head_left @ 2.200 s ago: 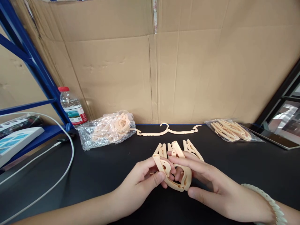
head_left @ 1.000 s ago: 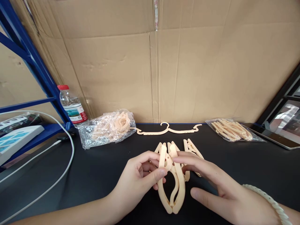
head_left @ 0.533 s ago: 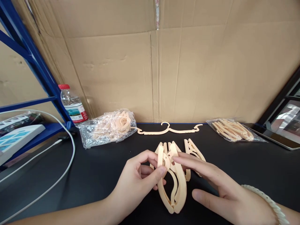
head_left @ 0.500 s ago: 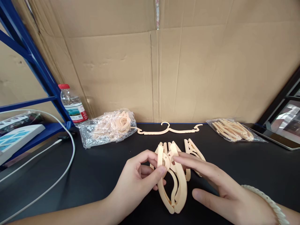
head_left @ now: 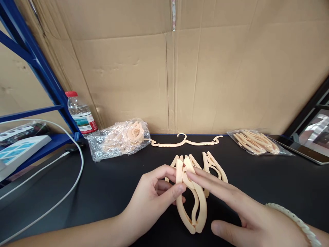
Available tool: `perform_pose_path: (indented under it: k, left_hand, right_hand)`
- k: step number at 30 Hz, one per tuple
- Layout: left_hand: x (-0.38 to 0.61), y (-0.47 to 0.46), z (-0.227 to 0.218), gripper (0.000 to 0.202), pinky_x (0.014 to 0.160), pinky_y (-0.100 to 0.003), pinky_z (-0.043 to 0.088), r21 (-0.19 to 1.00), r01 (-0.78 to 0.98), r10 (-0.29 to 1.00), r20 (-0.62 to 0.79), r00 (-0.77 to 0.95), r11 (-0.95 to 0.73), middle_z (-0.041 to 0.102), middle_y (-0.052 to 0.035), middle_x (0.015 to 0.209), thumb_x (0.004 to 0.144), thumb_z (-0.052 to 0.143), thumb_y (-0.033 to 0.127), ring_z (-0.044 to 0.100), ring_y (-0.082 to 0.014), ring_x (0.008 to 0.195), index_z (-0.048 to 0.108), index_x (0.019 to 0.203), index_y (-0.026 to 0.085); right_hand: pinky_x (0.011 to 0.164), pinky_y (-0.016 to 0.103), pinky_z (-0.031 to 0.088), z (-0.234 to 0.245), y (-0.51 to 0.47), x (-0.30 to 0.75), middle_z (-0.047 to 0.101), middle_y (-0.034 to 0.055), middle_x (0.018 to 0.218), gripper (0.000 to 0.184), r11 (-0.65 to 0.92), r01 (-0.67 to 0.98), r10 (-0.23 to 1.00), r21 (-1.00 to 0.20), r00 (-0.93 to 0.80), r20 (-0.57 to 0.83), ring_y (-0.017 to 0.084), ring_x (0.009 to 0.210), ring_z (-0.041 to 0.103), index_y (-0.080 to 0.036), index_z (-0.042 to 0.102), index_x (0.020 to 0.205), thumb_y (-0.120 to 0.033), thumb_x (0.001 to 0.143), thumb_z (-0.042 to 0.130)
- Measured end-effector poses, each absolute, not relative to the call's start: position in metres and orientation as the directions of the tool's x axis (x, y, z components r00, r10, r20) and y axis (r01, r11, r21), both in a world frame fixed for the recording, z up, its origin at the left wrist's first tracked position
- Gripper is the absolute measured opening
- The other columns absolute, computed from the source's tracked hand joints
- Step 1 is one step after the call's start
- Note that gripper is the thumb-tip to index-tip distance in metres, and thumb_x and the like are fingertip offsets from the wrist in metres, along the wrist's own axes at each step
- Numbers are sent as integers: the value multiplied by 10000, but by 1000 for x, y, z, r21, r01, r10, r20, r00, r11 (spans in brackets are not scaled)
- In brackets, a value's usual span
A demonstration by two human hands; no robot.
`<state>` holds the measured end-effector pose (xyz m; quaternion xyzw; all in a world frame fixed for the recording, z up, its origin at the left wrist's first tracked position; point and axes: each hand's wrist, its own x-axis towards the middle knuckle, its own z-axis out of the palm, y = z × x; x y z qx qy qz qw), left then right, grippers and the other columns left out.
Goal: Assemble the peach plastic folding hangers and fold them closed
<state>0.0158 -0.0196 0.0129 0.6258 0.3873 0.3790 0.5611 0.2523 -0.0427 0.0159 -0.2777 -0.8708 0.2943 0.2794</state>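
Observation:
A folded peach plastic hanger [head_left: 193, 206] stands on edge on the black table [head_left: 108, 185]. My left hand [head_left: 151, 200] pinches its upper left arm between thumb and fingers. My right hand [head_left: 246, 212], wearing a pale bracelet, lays stretched fingers over the hanger's top right side. Behind my hands lie more folded hangers [head_left: 214, 166]. An unfolded hanger [head_left: 185, 141] lies flat by the cardboard wall.
A clear bag of hangers [head_left: 118, 139] sits at left, another bag [head_left: 257, 142] at right. A water bottle [head_left: 81, 115] stands by the blue rack [head_left: 38, 68]. A white cable [head_left: 74, 178] loops over the left table. A tablet [head_left: 305, 151] lies far right.
The hanger went from lying bunched between both hands to standing upright with its folded arms pointing toward me. Both hands shifted slightly right and nearer; the grip stayed the same.

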Motion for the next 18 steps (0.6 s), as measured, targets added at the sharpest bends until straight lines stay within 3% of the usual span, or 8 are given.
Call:
perform_pose_path:
  k: [6, 11, 14, 18]
  left_hand:
    - [7, -9, 24, 218, 715, -319, 573, 984, 88, 924, 113, 364, -155, 735, -58, 849, 802, 708, 356, 705, -214, 780, 665, 899, 166]
    - [-15, 26, 35, 244, 777, -332, 536, 928, 307, 958, 136, 254, -213, 744, -42, 809, 736, 746, 372, 696, -214, 784, 680, 862, 174]
    - [-28, 47, 36, 304, 696, -318, 523, 881, 448, 978, 71, 196, -154, 749, -38, 792, 731, 730, 423, 693, -232, 787, 669, 908, 184]
    - [-37, 60, 26, 366, 546, -272, 488, 815, 563, 973, 7, 231, -140, 720, -9, 689, 728, 702, 428, 657, -195, 625, 609, 978, 178]
  right_hand:
    - [1163, 479, 237, 13, -38, 258, 219, -4, 1596, 848, 648, 302, 670, -700, -663, 334, 273, 1450, 196, -387, 197, 1524, -162, 849, 659]
    - [1162, 484, 285, 6, -16, 267, 316, 47, 1559, 597, 586, 270, 761, -764, -508, 404, 265, 1430, 290, -349, 340, 1473, -253, 933, 576]
    - [1146, 497, 326, 0, 1, 274, 400, 70, 1506, 445, 535, 251, 817, -807, -397, 418, 285, 1378, 379, -315, 486, 1371, -332, 938, 585]
    - [1115, 489, 385, -4, 16, 281, 487, 72, 1432, 333, 480, 230, 864, -847, -290, 411, 291, 1323, 443, -286, 592, 1240, -389, 924, 605]
